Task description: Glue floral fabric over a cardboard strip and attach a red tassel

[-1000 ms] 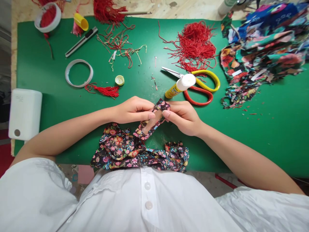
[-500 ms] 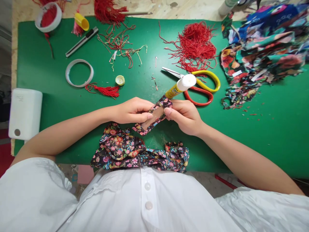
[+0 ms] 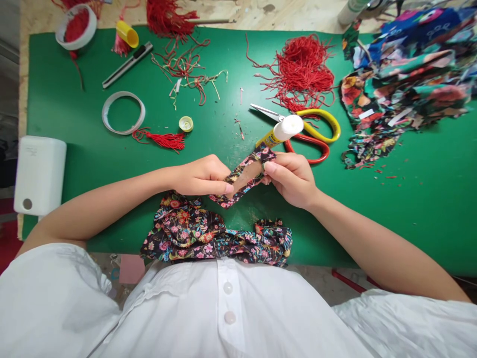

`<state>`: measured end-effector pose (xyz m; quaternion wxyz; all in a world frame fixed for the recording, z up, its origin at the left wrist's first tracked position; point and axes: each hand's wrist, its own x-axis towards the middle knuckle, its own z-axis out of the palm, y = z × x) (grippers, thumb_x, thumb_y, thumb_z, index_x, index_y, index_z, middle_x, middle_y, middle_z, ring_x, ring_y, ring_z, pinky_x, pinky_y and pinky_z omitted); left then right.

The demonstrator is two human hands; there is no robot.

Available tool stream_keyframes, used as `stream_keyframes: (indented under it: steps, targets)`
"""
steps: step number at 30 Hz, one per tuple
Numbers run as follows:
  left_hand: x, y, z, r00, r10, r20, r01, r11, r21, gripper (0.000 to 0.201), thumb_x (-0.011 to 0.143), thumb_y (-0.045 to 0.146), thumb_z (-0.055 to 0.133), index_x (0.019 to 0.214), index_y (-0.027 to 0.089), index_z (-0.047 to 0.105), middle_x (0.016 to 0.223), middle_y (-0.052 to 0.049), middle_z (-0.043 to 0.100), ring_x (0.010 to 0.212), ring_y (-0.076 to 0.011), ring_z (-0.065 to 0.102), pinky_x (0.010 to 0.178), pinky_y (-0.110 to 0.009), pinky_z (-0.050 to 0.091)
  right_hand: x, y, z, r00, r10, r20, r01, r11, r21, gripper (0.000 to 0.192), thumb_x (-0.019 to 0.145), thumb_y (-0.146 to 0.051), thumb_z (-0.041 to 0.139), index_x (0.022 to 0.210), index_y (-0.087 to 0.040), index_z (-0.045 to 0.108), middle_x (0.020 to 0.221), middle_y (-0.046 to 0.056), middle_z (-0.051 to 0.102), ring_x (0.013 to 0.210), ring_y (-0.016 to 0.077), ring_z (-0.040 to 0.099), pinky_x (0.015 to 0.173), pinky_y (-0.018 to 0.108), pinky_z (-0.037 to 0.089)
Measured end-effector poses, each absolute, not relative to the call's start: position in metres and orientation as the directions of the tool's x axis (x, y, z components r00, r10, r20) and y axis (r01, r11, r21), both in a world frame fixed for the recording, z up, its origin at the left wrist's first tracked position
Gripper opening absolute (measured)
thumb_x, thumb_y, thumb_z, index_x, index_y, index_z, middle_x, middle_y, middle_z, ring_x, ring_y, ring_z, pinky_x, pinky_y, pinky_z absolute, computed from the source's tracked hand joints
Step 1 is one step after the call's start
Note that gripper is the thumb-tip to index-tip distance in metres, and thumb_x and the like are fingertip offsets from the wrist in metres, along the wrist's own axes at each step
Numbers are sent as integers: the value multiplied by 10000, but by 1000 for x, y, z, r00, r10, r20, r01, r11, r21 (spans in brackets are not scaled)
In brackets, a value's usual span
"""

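Between my hands is a narrow cardboard strip (image 3: 246, 179), its edges wrapped in black floral fabric. My left hand (image 3: 203, 176) pinches its lower left end, thumb on top. At the upper right end, my right hand (image 3: 292, 176) grips the fabric edge between thumb and fingers; the fingers underneath are partly hidden. Just beyond the strip lies a yellow glue stick (image 3: 278, 133) with a white end toward the right. It overlaps scissors (image 3: 316, 132) with one yellow and one red handle. A crumpled piece of black floral fabric (image 3: 201, 233) lies between my body and the strip.
Red threads (image 3: 303, 72) lie in a heap behind the scissors. Fabric scraps (image 3: 406, 84) cover the right. Leftward are a utility knife (image 3: 127, 64), a white ring (image 3: 104, 117), a red tassel (image 3: 167, 140), a small round cap (image 3: 186, 124) and a white box-shaped object (image 3: 39, 174).
The covered strip has shifted slightly to the right, with my right hand moving the same way. My left thumb now sits nearer the strip's lower end.
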<state>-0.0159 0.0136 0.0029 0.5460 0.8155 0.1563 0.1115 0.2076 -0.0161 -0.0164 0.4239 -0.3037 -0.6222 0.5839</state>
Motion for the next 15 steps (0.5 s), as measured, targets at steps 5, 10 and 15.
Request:
stream_keyframes:
  steps: [5,10,15]
  targets:
    - [-15,12,-4,841,528,116,83,-338,938,521,975,477,423,579,161,543,503,-2,539,469,-86,478,483,-206,355,209,-13,-9,-699,657,282,9,403,-915,445,993,-469,489,738,-143,651,685,28,619,624,108,562,590,225,422]
    - [-10,8,-8,749,644,155,145,-387,910,573,980,496,414,533,163,546,503,-13,584,461,-83,514,490,-188,394,207,-14,-9,-709,653,266,64,435,-898,375,997,-407,508,767,-152,657,739,37,660,676,120,600,653,225,457]
    - [-9,7,-8,772,611,175,126,-418,900,548,966,501,459,560,164,607,564,-37,658,531,-97,602,553,-175,448,207,-14,-9,-691,679,249,67,402,-913,367,1011,-345,488,774,-140,677,759,46,681,707,121,640,675,211,478]
